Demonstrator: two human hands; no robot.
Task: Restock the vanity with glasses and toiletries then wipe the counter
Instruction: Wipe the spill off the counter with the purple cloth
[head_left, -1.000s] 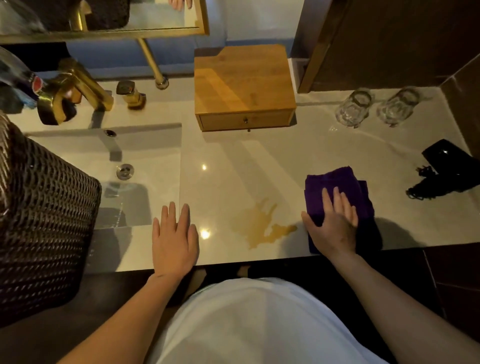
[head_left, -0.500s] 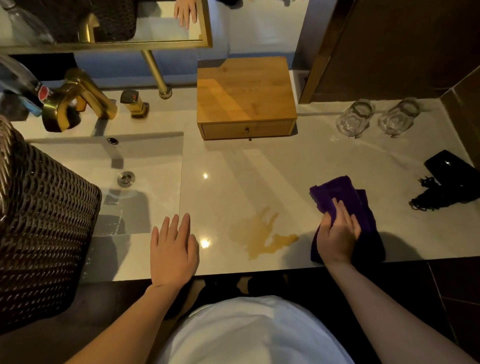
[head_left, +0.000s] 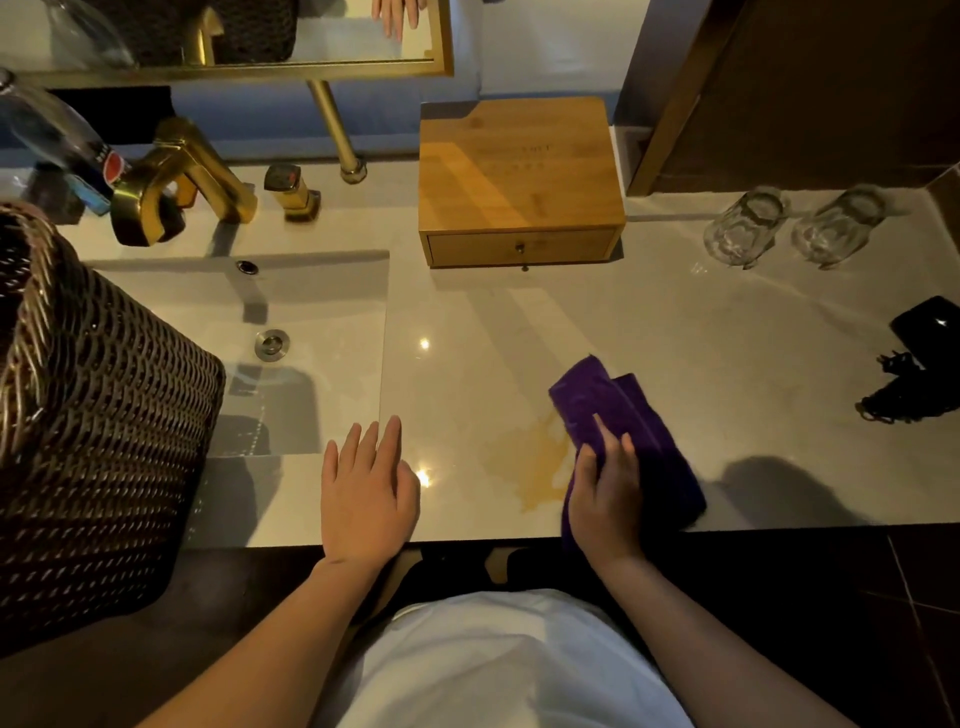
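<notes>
Two glasses (head_left: 789, 228) are already standing at 2 o'clock on the counter (head_left: 675, 332), so the wiping step is in hand. The right hand (head_left: 605, 488) is gripping the purple cloth (head_left: 623, 415), its left edge touching the amber spill (head_left: 535, 462); the left hand (head_left: 363, 493) is resting spread flat at 7 o'clock. Next move is calling for a press and sweep toward 9 o'clock across the spill.

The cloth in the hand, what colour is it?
Purple. The head view shows the cloth held by the right hand on the counter.
</notes>
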